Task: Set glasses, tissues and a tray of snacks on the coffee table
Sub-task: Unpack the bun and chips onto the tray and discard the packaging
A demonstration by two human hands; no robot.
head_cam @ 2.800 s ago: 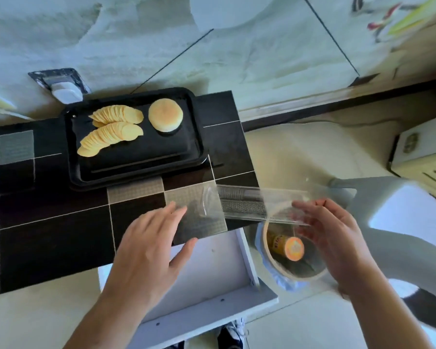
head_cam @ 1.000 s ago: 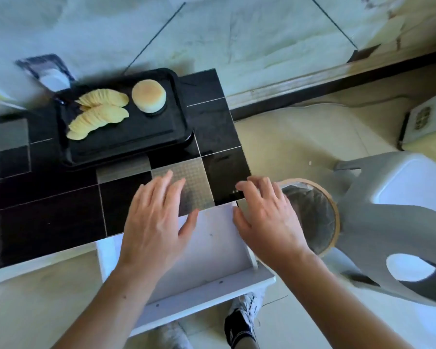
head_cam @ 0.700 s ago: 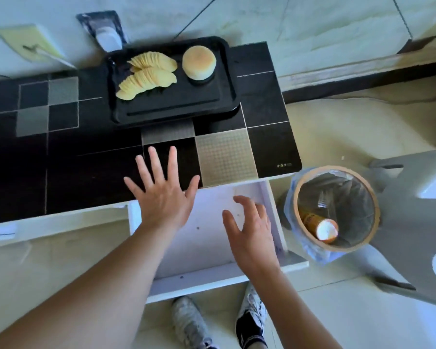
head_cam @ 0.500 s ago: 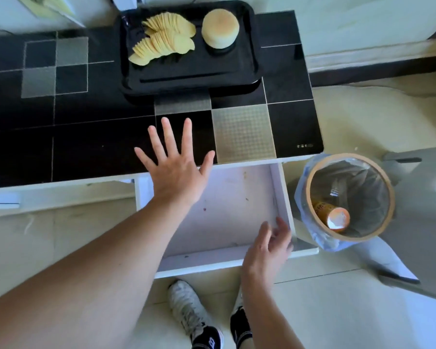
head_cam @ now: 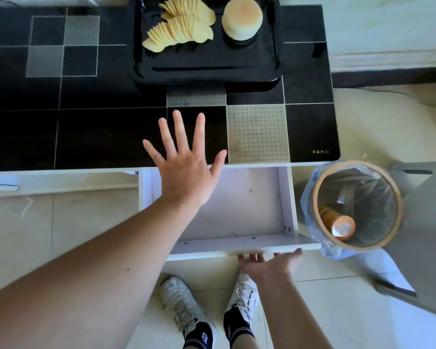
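Black rectangular snack tray point(head_cam: 207, 69), holding fanned crisps point(head_cam: 179, 26) and 1 round bun point(head_cam: 242, 17), sits at the glossy black coffee table's point(head_cam: 98, 132) far edge. Left hand point(head_cam: 184, 167) spreads flat, likely bracing; right hand point(head_cam: 267, 265) has its fingers under the open white drawer's point(head_cam: 237, 245) front, seemingly to push it.

coffee table point(head_cam: 98, 127): black tiled top; bears black tray point(head_cam: 207, 69) at far edge
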